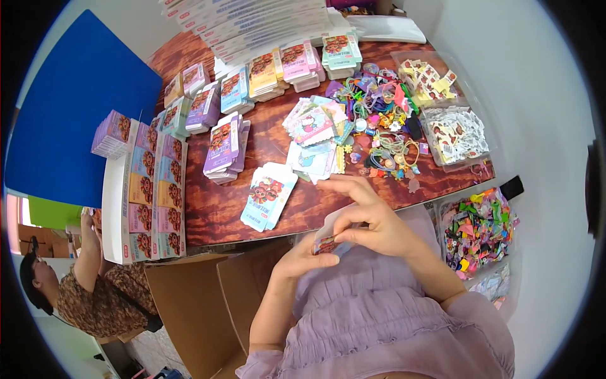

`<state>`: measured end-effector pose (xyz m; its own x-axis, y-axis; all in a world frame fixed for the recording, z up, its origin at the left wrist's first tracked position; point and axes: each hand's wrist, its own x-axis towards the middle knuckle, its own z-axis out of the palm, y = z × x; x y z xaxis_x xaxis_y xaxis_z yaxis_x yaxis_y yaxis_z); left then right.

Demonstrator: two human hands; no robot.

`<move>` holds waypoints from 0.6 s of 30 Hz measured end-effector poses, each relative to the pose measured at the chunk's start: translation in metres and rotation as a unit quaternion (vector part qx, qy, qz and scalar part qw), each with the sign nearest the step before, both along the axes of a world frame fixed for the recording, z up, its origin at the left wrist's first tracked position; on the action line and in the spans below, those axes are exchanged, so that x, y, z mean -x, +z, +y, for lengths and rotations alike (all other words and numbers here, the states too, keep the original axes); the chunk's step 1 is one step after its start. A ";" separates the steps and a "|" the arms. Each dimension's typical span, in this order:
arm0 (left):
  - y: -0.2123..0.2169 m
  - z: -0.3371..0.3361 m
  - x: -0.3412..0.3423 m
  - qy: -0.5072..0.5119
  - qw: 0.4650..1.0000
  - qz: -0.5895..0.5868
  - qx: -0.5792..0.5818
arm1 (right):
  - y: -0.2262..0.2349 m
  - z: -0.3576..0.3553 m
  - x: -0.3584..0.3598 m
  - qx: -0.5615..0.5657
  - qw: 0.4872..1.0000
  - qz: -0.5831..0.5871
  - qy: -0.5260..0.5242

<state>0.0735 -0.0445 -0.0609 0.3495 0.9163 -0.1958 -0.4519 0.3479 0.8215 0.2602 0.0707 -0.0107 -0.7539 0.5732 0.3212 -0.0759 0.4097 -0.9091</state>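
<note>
Close to the table's front edge, my left hand point(300, 258) is closed round a small pale flat carton point(326, 245) with a brown printed picture. My right hand point(372, 218) pinches the same carton between thumb and fingers at its upper side; part of it is hidden by my hands. Just beyond, flat light-blue and white cartons point(270, 197) lie fanned on the table. A stack of purple cartons point(226, 148) stands behind them on the left. Nearest beyond my right hand are scattered picture cards point(312, 126) and a heap of colourful hair ties and small trinkets point(382, 107).
A display box of filled cartons point(170, 196) stands at the left edge. Carton stacks point(265, 72) line the back, below piled white boxes point(265, 25). Clear trays point(459, 136) hold stickers at right; a bin of trinkets point(480, 234) sits lower. Another person point(107, 290) is at far left.
</note>
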 end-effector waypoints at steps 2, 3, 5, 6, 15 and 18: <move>0.000 -0.003 -0.011 0.010 0.999 -0.030 0.042 | 0.002 0.002 -0.001 0.012 1.000 0.001 -0.011; -0.001 -0.003 -0.017 0.025 0.994 -0.061 0.084 | 0.001 0.004 -0.003 0.024 1.000 0.000 -0.019; -0.008 0.003 -0.024 0.079 0.996 0.011 0.043 | -0.001 0.008 -0.011 0.004 0.999 -0.023 -0.034; -0.013 0.008 -0.024 0.098 0.994 0.053 0.022 | -0.004 0.012 -0.015 -0.040 0.997 -0.064 -0.024; -0.030 0.017 -0.038 0.210 0.977 -0.037 0.026 | -0.033 0.001 -0.012 0.321 0.940 0.103 0.042; -0.032 0.017 -0.038 0.200 0.979 -0.035 0.028 | -0.035 0.001 -0.011 0.253 0.959 0.126 -0.026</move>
